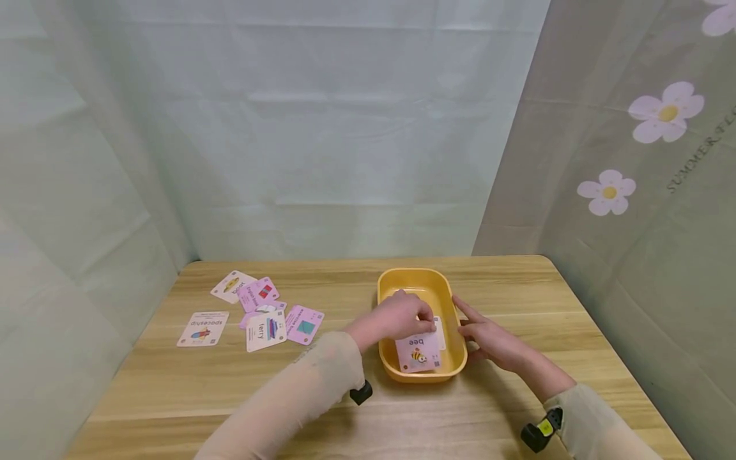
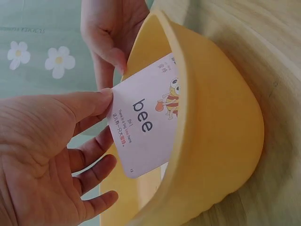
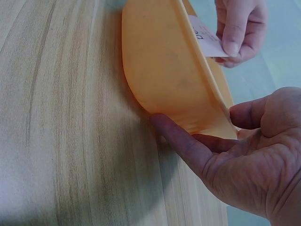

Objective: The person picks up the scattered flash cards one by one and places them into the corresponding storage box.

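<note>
- Head view, lower centre of the frame: yellow tray on the wooden table, the "bee" card half inside at the near end.
- Left hand over the tray, thumb and fingertips pinching the card's edge, remaining fingers loosely curled.
- Right hand flat against the tray's outer wall, fingers straight, gripping nothing.
- Best done slowly: card lowered flat onto the white card beneath, pinch released only once lying level.
- Steady brace on the wall to stop sliding.
- Left of the frame: loose flashcards, well apart.
</note>
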Tool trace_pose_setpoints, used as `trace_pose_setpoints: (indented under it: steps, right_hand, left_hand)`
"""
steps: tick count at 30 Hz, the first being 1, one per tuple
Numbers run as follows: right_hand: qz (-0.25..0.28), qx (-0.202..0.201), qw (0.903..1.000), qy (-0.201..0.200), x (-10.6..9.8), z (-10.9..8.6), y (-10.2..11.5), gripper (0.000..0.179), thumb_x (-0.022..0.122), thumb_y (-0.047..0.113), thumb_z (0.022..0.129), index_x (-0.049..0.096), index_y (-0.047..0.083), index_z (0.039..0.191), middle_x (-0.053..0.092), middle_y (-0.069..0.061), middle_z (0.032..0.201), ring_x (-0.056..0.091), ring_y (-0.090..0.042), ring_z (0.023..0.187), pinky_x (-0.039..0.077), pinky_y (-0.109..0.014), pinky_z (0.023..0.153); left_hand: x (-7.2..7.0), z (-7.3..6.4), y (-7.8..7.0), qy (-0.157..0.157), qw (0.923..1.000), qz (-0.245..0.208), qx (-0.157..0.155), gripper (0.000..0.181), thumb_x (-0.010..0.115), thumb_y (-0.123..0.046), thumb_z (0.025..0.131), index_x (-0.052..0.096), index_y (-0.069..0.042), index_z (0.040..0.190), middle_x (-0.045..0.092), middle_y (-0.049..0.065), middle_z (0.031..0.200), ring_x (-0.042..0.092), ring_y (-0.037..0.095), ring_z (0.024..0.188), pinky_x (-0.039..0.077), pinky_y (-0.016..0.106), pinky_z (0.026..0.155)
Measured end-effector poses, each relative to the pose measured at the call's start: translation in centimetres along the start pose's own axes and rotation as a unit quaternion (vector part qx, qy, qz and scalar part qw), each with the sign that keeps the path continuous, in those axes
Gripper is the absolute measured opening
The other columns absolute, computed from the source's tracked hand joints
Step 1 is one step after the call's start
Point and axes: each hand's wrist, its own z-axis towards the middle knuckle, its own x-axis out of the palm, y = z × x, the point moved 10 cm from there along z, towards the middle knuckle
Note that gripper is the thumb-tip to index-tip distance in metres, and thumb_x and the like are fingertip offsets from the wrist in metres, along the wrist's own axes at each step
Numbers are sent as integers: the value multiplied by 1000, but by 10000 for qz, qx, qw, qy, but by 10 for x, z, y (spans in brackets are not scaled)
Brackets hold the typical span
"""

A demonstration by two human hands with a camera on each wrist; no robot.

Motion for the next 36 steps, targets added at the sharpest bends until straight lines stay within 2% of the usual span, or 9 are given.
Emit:
trace_pose_setpoints:
  steps: [6, 13, 20, 26, 36]
  right_hand:
    - [-14, -48, 10000, 39, 1, -1, 1, 69, 39, 10, 107, 7, 26, 166, 15, -36, 162, 37, -47, 142, 51, -57, 96]
    - [3, -48, 10000, 18, 1, 0, 1, 70, 40, 11, 106, 8, 26, 166, 15, -36, 162, 38, -46, 141, 52, -56, 96]
    - [-36, -25, 10000, 28, 1, -1, 1, 70, 40, 10, 106, 8, 27, 166, 14, -36, 162, 37, -47, 142, 51, -57, 97]
    - [-41, -57, 10000, 20, 1, 0, 1, 71, 41, 10, 106, 8, 25, 166, 19, -36, 161, 40, -46, 140, 52, -57, 96]
    - [-19, -54, 10000, 21, 1, 0, 1, 70, 41, 11, 106, 8, 26, 166, 21, -36, 160, 42, -45, 139, 52, -57, 95]
  left_hand:
    - [7, 5, -6, 136, 9998, 95, 60, 14, 70, -38, 98, 75, -28, 90, 62, -20, 80, 51, 7, 83, 37, 29, 92]
    - [17, 8, -5, 225, 9997, 15, -5, 13, 72, -38, 96, 77, -29, 88, 63, -20, 80, 48, 11, 86, 38, 28, 84]
    - [21, 8, -7, 266, 9996, 15, 73, 11, 72, -35, 97, 81, -30, 98, 69, -22, 89, 49, 9, 88, 37, 27, 85]
    - [18, 5, -4, 305, 9995, -65, -91, 17, 71, -37, 97, 80, -31, 111, 72, -18, 106, 49, 13, 94, 40, 28, 86]
    - [8, 4, -6, 204, 9997, -132, -101, 21, 70, -38, 98, 79, -28, 113, 72, -16, 111, 52, 15, 102, 42, 31, 93]
